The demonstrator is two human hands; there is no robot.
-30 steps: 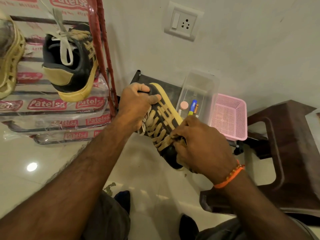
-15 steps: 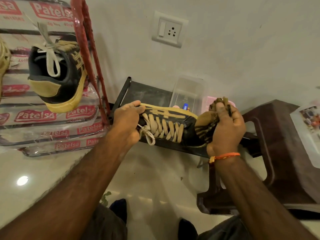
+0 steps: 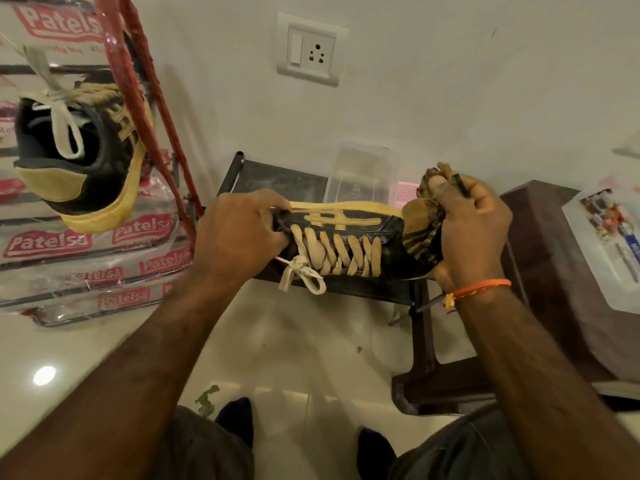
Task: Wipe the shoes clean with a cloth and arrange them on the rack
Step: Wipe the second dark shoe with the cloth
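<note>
Wiping the toe of a black and tan shoe

The left hand point(image 3: 239, 233) has a tight grip on the heel end of the black lace-up shoe with tan laces and a tan sole point(image 3: 343, 242), holding it up in the air on its side, in front of a dark low stand point(image 3: 277, 174). The right hand point(image 3: 471, 230) is closed around a bunched brown striped cloth point(image 3: 420, 220) and presses it on the toe. The matching black and tan shoe point(image 3: 76, 161) already sits on the metal shoe rack wrapped in printed plastic point(image 3: 86, 237), to the left. The shoe could slip and drop to the shiny floor point(image 3: 294, 341) if the cloth pushes too hard, since only one hand holds it. The loose lace bow point(image 3: 301, 275) hangs down and could catch on the stand.
</note>
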